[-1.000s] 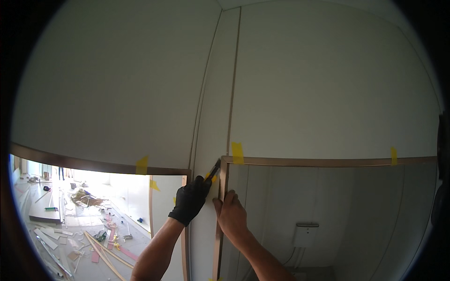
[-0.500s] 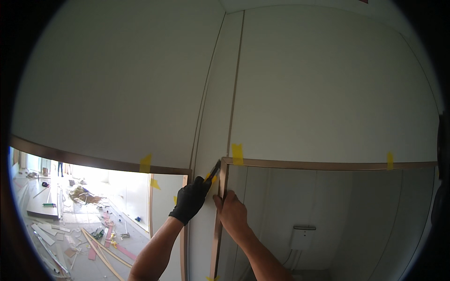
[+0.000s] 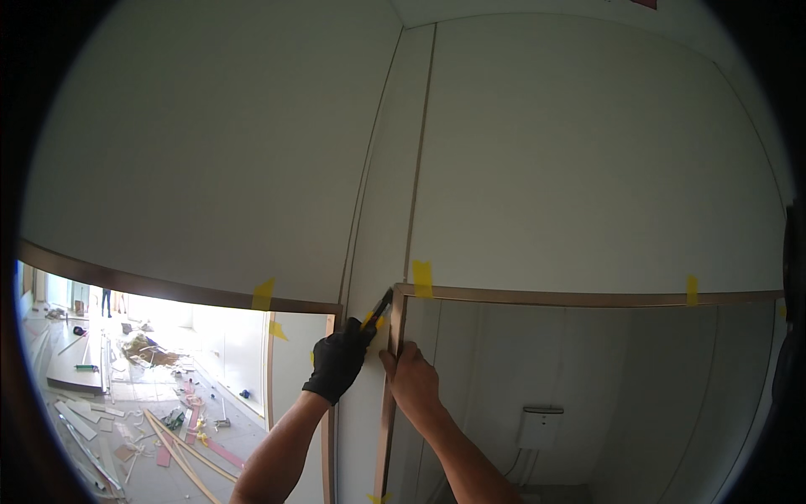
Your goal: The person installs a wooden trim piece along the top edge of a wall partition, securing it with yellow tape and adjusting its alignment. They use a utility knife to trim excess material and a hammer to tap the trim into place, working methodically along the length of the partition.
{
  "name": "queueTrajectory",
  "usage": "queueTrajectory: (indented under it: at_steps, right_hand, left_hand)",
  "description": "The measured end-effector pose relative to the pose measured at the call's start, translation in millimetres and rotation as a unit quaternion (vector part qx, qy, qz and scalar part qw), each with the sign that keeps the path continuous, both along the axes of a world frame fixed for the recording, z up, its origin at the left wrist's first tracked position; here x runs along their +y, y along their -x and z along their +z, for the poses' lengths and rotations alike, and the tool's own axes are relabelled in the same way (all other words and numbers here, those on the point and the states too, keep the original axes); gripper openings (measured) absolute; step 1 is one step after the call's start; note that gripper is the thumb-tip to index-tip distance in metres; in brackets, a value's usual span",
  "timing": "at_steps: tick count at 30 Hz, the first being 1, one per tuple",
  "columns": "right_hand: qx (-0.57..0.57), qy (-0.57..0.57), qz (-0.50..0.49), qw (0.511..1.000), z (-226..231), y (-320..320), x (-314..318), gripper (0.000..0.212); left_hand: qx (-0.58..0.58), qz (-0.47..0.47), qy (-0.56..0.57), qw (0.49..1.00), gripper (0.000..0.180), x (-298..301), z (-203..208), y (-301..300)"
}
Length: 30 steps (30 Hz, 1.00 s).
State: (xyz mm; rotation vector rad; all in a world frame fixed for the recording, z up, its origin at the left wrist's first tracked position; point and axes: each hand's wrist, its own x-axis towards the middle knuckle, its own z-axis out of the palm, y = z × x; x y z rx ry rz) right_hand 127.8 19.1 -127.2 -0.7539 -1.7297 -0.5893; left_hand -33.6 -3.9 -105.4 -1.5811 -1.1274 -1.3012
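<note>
My left hand point(image 3: 338, 363), in a black glove, is closed round a slim black-and-yellow utility knife point(image 3: 383, 304). The knife's tip points up and to the right, against the upper left corner of a brown metal door frame point(image 3: 398, 328). Just below that corner, my bare right hand point(image 3: 414, 375) pinches the frame's upright, its thumb on the left side and its fingers on the right. Yellow tape point(image 3: 422, 279) crosses the top bar beside the corner.
A second brown frame point(image 3: 185, 290) edges the opening at left, with yellow tape point(image 3: 264, 294) on it. White wall panels point(image 3: 588, 160) rise above both. Through the left opening, wood strips point(image 3: 189, 462) and scraps litter the floor; a person point(image 3: 107, 301) stands far off.
My view has shifted very slightly. Both hands keep their hold at the corner, and the knife tip stays at the frame with hardly any visible movement.
</note>
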Motion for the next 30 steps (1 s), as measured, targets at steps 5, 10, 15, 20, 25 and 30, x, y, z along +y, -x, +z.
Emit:
queueTrajectory:
  at_steps: [5, 10, 15, 20, 25, 30]
  right_hand:
    - [-0.002, -0.004, -0.017, 1.000, 0, 1, 3, 0.047]
    - [0.005, -0.018, -0.024, 1.000, -2, 2, 7, 0.050]
    - [0.003, 0.015, 0.033, 0.999, -4, -9, 6, 0.044]
    - [0.144, 0.290, 0.321, 0.890, -19, -50, -62, 0.042]
    - [0.248, 0.337, 0.442, 0.793, -48, -77, -97, 0.044]
    - [0.317, 0.282, 0.527, 0.737, -53, -86, -114, 0.035]
  left_hand:
    - [-0.041, 0.036, 0.000, 0.999, 0.021, -11, -1, 9]
    - [-0.155, -0.227, 0.071, 0.959, 0.025, -43, -19, -5]
    - [-0.317, -0.535, 0.165, 0.766, 0.037, -56, -39, -33]
    - [-0.333, -0.551, 0.218, 0.733, 0.033, -51, -79, -56]
    - [-0.209, -0.470, 0.242, 0.823, 0.028, -62, -101, -107]
    - [-0.227, -0.540, 0.281, 0.760, 0.028, -72, -102, -113]
